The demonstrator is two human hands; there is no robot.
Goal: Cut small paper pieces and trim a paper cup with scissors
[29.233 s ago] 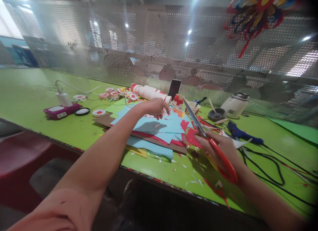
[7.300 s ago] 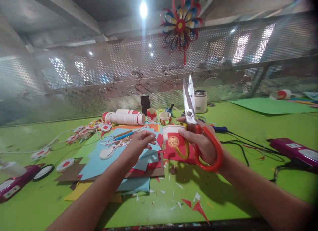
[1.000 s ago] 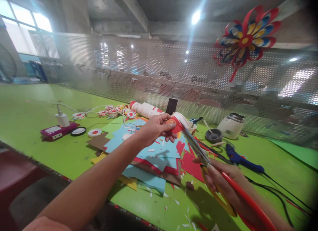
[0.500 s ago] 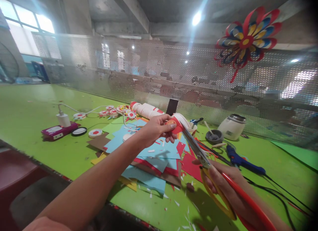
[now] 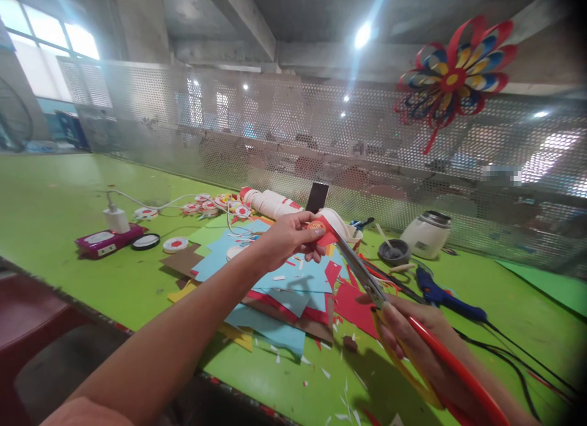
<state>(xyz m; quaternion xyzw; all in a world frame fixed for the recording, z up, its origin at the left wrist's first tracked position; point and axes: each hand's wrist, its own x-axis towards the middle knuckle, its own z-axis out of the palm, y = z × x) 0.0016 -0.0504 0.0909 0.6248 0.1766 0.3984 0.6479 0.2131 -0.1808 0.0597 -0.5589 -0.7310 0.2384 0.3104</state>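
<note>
My left hand pinches a red and white paper cup with an orange round print, held above the pile of coloured paper. My right hand is wrapped round the handles of a pair of scissors, one handle yellow and the other red. The long metal blades point up and left, and their tips meet the cup's edge. Whether the blades are fully closed is hard to see. Beneath the hands lie light blue sheets, red paper and brown card.
Left on the green table are a purple power box with a white plug and several small white-and-red discs. Behind lies a stack of paper cups. To the right are a blue glue gun with cables and a white jar.
The scissors' handles have shifted slightly, with the yellow one swung nearer the red one. My left hand stays in place on the cup.
</note>
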